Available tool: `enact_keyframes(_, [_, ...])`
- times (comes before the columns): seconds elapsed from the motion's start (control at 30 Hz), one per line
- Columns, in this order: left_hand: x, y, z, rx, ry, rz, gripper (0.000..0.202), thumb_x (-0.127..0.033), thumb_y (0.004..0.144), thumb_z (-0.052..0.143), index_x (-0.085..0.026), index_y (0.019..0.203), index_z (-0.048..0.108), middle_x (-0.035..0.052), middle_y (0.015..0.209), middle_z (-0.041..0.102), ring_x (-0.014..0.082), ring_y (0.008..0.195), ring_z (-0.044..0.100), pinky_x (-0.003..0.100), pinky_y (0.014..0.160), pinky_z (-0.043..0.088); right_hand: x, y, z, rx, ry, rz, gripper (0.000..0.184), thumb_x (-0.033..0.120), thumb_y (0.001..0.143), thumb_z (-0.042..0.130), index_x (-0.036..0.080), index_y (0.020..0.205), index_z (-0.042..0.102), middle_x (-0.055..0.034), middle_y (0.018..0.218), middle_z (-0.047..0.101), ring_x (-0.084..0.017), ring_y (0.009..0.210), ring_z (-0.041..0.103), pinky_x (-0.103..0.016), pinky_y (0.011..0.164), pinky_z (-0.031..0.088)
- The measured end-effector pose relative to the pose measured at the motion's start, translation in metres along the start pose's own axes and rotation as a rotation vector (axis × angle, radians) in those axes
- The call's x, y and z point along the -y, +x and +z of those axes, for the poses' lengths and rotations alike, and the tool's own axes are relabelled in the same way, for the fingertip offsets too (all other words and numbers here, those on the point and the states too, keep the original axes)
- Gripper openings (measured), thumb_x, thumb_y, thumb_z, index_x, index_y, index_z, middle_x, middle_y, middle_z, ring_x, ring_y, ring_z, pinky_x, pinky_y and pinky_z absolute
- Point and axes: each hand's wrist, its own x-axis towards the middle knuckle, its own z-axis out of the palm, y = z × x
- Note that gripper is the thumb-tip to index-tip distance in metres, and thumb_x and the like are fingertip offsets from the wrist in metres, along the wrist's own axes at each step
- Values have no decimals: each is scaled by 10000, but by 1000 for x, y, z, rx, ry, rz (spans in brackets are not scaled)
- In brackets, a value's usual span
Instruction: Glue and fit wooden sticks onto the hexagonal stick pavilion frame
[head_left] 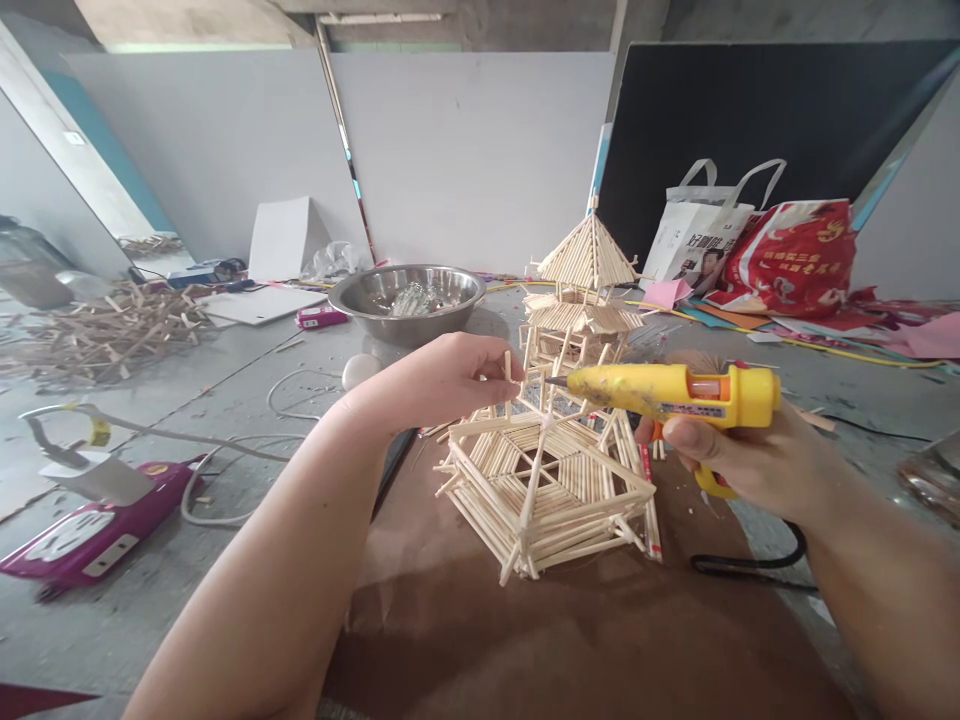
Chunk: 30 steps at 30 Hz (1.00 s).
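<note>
The hexagonal stick frame [480,490] sits at the middle of my view, on a brown sheet [450,640] spread over the grey floor [292,350]; its pale sticks run in rings toward a small central opening, and spokes meet above that. Just beyond its far side I can see a stick tower [589,255] with tiered roofs and a pointed top, though from here I cannot tell whether the two are joined. The left hand [450,385] reaches over the far left edge of the frame, thumb and fingers brought together, pinching a short upright stick [508,400] as far as I can make out. From the right, the right hand [739,460] has its fingers wrapped around the grip of a yellow glue gun [637,388], whose dark nozzle points left, close to those left fingertips. A black cord [750,563] loops on the right, below that hand. Farther left I have a white round object [361,372] and, behind it, a steel bowl [405,325] with something clear inside. At near left lies a purple power strip [135,525] with a white adapter [97,478] plugged in; a heap of loose sticks [112,335] lies beyond it. Far right, a white bag [694,235] stands beside a red bag [795,260], with coloured paper [930,338] scattered around them.
</note>
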Motion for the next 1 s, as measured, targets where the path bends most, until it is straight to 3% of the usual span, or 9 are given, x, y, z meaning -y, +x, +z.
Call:
enact_keyframes(0.13, [-1,-2,-4,-65,-60,-18,290,-364,807,471,-165,1000,557,-2,677,562,76,556,481,192,513,373,1,-2,-1,17,14,33,328,479,788,488,198,627,538,17,550,499,-85,439,423,-213,389,356])
enact_keyframes(0.27, [1,-3,-5,-203,-160,-68,284,-380,830,430,-167,970,556,23,713,596,60,508,476,180,471,382,-1,2,-1,-134,238,73,314,510,755,525,205,775,600,-20,679,614,-101,460,481,-224,373,376])
enact_keyframes(0.5, [7,9,2,-471,-234,-158,158,-301,776,498,-187,847,580,24,757,642,56,463,490,185,406,343,-20,26,1,-381,640,158,379,562,722,536,189,725,602,-15,611,640,-117,446,547,-247,424,438])
enact_keyframes(0.63, [7,7,1,-585,-314,-213,110,-250,749,511,-181,804,577,7,729,637,47,418,468,190,402,340,-27,35,6,-369,794,323,416,591,671,570,177,646,606,-14,572,644,-127,484,590,-244,493,500])
enact_keyframes(0.73, [6,-8,4,-673,-398,-269,83,-248,745,508,-177,719,541,-24,631,588,45,389,429,186,389,324,-31,38,11,-342,894,395,401,570,688,569,175,638,611,-18,565,648,-124,496,606,-230,520,520])
enact_keyframes(0.83, [5,-32,13,-607,-360,-329,207,-291,750,510,-176,583,469,-55,464,472,58,386,402,187,402,306,-36,39,15,-307,964,402,390,562,709,553,181,643,604,-14,575,646,-112,499,603,-219,527,522])
enact_keyframes(1.0, [5,-63,37,-258,-307,-358,412,-462,767,468,-169,480,430,-46,422,422,69,401,368,197,414,280,-41,38,19,-256,1000,393,383,566,710,547,191,664,607,-2,604,645,-97,492,581,-216,499,509])
